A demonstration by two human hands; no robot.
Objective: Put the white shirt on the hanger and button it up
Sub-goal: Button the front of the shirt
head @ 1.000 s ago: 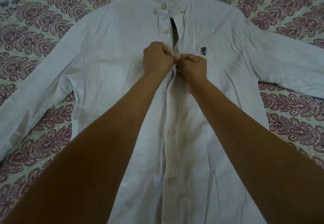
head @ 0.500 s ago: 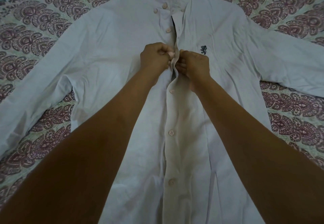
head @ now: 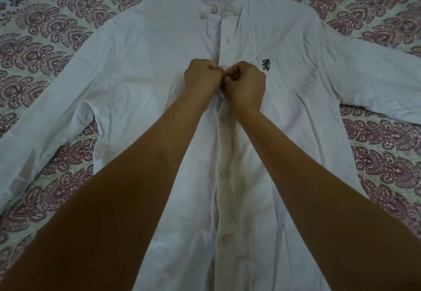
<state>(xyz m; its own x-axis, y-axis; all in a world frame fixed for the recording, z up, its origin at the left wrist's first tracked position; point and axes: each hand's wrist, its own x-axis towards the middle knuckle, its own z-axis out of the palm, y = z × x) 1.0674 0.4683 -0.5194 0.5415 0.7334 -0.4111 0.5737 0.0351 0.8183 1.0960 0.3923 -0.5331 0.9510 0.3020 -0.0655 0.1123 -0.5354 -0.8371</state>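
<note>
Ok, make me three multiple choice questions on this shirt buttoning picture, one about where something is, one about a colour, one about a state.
1. Where do both hands meet?
A. at the collar
B. on the placket at chest height
C. at the hem

2. What colour is the small embroidered emblem?
A. dark
B. red
C. yellow

3. How is the shirt lying?
A. folded in half
B. rolled up
C. spread flat, sleeves out

Answers:
1 B: the left hand and right hand pinch the white shirt at its centre front, level with the emblem.
2 A: the emblem is dark on the white cloth.
3 C: the shirt lies open on the patterned bedsheet, sleeves stretched to each side.
</note>
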